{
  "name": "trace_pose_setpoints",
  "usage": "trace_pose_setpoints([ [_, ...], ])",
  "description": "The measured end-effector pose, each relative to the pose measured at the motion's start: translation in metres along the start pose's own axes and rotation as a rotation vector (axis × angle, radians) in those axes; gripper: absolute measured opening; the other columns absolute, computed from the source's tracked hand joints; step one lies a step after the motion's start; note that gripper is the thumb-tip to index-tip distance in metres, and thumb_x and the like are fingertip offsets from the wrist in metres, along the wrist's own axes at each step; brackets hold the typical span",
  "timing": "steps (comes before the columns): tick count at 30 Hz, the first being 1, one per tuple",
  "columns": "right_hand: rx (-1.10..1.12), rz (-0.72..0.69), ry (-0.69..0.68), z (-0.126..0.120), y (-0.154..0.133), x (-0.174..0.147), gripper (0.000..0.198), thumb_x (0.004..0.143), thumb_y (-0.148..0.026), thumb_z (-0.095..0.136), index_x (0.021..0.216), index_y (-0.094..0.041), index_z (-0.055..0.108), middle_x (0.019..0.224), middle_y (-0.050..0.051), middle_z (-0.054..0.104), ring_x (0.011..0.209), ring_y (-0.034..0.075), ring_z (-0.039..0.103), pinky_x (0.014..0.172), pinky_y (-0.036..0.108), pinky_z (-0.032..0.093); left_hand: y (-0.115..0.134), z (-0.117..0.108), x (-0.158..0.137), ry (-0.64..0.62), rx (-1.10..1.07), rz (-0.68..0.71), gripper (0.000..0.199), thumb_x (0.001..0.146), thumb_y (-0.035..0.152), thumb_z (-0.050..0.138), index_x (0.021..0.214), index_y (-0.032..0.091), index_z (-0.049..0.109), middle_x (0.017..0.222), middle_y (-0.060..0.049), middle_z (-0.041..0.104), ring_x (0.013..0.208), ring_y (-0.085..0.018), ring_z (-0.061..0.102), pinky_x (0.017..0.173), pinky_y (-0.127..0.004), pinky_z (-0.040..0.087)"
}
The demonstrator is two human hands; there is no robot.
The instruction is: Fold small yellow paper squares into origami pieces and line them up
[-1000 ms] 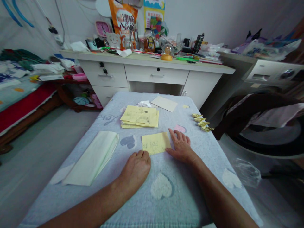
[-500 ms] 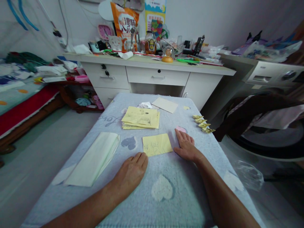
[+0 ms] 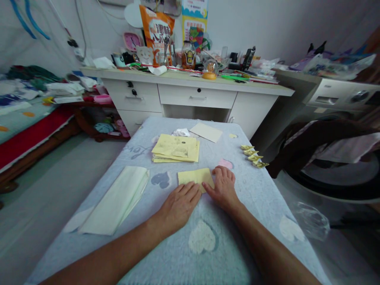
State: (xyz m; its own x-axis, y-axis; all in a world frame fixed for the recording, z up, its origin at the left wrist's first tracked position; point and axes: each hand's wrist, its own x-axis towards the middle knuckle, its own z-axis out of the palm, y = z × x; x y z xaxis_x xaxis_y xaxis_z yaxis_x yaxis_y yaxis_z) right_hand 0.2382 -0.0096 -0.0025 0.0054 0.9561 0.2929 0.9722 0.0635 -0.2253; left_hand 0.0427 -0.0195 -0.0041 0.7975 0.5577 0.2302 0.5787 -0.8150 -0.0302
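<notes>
A single yellow sheet of paper point(image 3: 194, 175) lies on the cloth-covered table in front of me. My left hand point(image 3: 185, 200) rests flat over its lower left part, fingers stretched out. At the sheet's right edge is my right hand point(image 3: 224, 186), its thumb on the paper and its fingers slightly bent beside the edge, apart from the thumb. Beyond them sits a stack of yellow paper sheets point(image 3: 175, 148) with dark print. Several small folded yellow paper pieces point(image 3: 252, 156) stand in a row at the table's right side.
A folded pale green-white paper point(image 3: 117, 202) lies at the left of the table point(image 3: 160, 261). Crumpled white tissue point(image 3: 181, 132) and a pale card point(image 3: 206, 132) lie behind the stack. A cluttered white desk point(image 3: 190, 85) stands ahead, a washing machine point(image 3: 335, 95) to the right.
My left hand has moved right and forward from the sheet's corner onto the sheet. My right hand has come left and slightly nearer, its thumb now on the paper.
</notes>
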Motion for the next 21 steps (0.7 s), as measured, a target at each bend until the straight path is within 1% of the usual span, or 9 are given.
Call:
trace_pose_setpoints([
  [3, 0.014, 0.063, -0.010, 0.0028, 0.0055, 0.0024, 0.035, 0.079, -0.049, 0.061, 0.093, -0.017, 0.057, 0.105, 0.011, 0.055, 0.100, 0.028, 0.046, 0.089, 0.043, 0.033, -0.0052, 0.0071, -0.0021, -0.006, -0.045, 0.030, 0.037, 0.091, 0.013, 0.045, 0.127, 0.017, 0.050, 0.134, -0.008, 0.054, 0.126, -0.024, 0.045, 0.103, -0.040, 0.037],
  [8, 0.085, 0.124, -0.042, 0.0075, 0.0074, 0.0055, 0.023, 0.075, -0.039, 0.067, 0.087, -0.020, 0.059, 0.105, 0.008, 0.056, 0.101, 0.027, 0.047, 0.088, 0.040, 0.033, -0.0076, 0.0108, -0.0051, -0.006, -0.096, 0.030, 0.038, 0.092, 0.014, 0.042, 0.130, 0.020, 0.048, 0.137, -0.007, 0.052, 0.129, -0.023, 0.044, 0.105, -0.040, 0.036],
  [12, 0.102, 0.113, -0.026, 0.0068, 0.0055, 0.0058, 0.024, 0.074, -0.034, 0.067, 0.093, -0.020, 0.060, 0.107, 0.008, 0.056, 0.103, 0.027, 0.046, 0.089, 0.040, 0.033, -0.0070, 0.0113, -0.0049, -0.023, -0.092, 0.023, 0.039, 0.092, 0.015, 0.043, 0.130, 0.020, 0.048, 0.138, -0.007, 0.051, 0.129, -0.024, 0.043, 0.105, -0.040, 0.036],
  [17, 0.085, 0.091, -0.028, 0.0083, 0.0050, 0.0054, 0.040, 0.075, -0.037, 0.067, 0.110, -0.018, 0.060, 0.115, 0.012, 0.055, 0.107, 0.029, 0.045, 0.092, 0.042, 0.032, -0.0074, 0.0125, -0.0037, -0.021, -0.080, 0.023, 0.038, 0.092, 0.015, 0.044, 0.129, 0.020, 0.049, 0.137, -0.007, 0.052, 0.128, -0.025, 0.045, 0.104, -0.041, 0.037],
  [21, 0.081, 0.067, -0.043, 0.0083, 0.0045, 0.0055, 0.040, 0.077, -0.037, 0.065, 0.113, -0.020, 0.062, 0.120, 0.011, 0.054, 0.111, 0.029, 0.044, 0.095, 0.043, 0.031, -0.0073, 0.0119, -0.0036, -0.020, -0.080, 0.024, 0.037, 0.093, 0.016, 0.043, 0.129, 0.020, 0.049, 0.137, -0.007, 0.052, 0.127, -0.025, 0.045, 0.103, -0.041, 0.037],
])
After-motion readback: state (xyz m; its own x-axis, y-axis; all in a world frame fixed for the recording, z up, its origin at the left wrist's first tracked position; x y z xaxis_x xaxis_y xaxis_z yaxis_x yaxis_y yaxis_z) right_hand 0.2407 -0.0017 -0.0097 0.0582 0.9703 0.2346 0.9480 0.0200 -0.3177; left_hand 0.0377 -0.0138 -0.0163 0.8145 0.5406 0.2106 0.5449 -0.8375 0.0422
